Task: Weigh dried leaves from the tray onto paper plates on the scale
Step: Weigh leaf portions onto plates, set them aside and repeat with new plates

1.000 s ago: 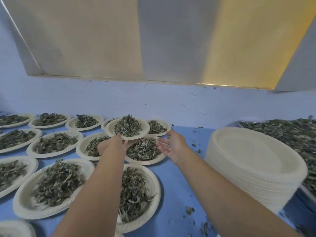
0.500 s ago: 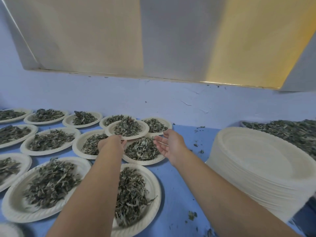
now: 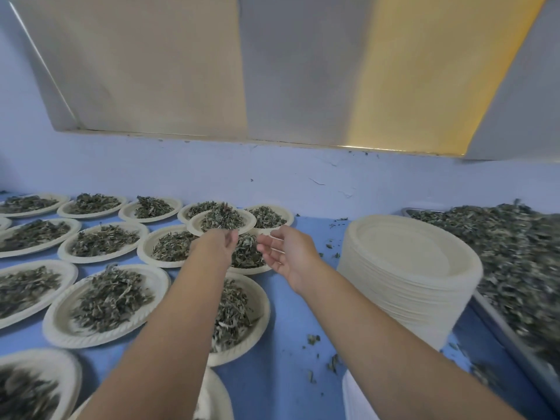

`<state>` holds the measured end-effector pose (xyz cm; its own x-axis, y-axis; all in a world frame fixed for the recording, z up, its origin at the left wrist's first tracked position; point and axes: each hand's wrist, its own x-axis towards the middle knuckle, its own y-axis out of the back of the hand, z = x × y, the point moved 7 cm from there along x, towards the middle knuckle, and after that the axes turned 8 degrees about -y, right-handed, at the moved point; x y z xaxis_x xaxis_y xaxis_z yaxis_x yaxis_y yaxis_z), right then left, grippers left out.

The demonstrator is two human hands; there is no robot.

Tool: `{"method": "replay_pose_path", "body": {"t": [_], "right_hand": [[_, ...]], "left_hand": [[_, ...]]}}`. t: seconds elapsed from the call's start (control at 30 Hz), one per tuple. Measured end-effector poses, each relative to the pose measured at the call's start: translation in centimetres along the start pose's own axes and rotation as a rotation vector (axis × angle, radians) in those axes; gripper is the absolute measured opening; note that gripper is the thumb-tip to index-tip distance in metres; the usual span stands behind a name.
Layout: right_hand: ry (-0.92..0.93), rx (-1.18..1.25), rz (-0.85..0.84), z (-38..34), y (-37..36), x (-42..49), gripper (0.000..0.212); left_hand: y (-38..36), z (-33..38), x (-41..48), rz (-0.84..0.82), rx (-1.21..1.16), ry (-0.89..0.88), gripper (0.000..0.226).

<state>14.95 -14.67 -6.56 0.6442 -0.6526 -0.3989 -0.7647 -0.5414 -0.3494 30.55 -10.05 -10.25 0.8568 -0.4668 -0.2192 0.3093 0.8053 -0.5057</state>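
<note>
Landmark: tall stack of empty cream paper plates on the blue desk. Right of the stack, touching or nearly so, is a metal tray heaped with dried grey-green leaves. Left of the stack are rows of cream paper plates already loaded with leaves. One small loaded paper plate sits on top of the far-row plates, overlapping them. The left hand reaches to that plate's near rim, back of the hand up. I cannot tell if its fingers grip the rim. The right hand hovers between the plate and the stack, palm turned left, fingers spread and relaxed, holding nothing. Loose leaf crumbs lie on the desk just left of the stack.
</note>
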Motion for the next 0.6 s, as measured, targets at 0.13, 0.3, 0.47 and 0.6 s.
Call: {"method": "replay_pose_path", "body": {"t": [0.13,0.3,0.47,0.6], "right_hand": [[-0.015,0.086,-0.070,0.3,1.1,-3.5,0.019],[0.020,0.177,-0.202,-0.1,2.8,-9.0,0.023],[0.444,-0.230,-0.040,-3.1,7.4,-14.6,0.023],[0.866,-0.712,0.338,-5.9,10.9,-18.2,0.014]], "left_hand": [[-2.9,-0.7,-6.8,-0.100,-0.023,0.058,0.021],[-5.6,-1.2,-14.3,-0.269,-0.067,0.018,0.023],[-6.2,-2.0,-20.3,-0.301,-0.052,-0.087,0.013],[-5.9,-2.1,-22.7,-0.279,-0.018,-0.144,0.014]]}}
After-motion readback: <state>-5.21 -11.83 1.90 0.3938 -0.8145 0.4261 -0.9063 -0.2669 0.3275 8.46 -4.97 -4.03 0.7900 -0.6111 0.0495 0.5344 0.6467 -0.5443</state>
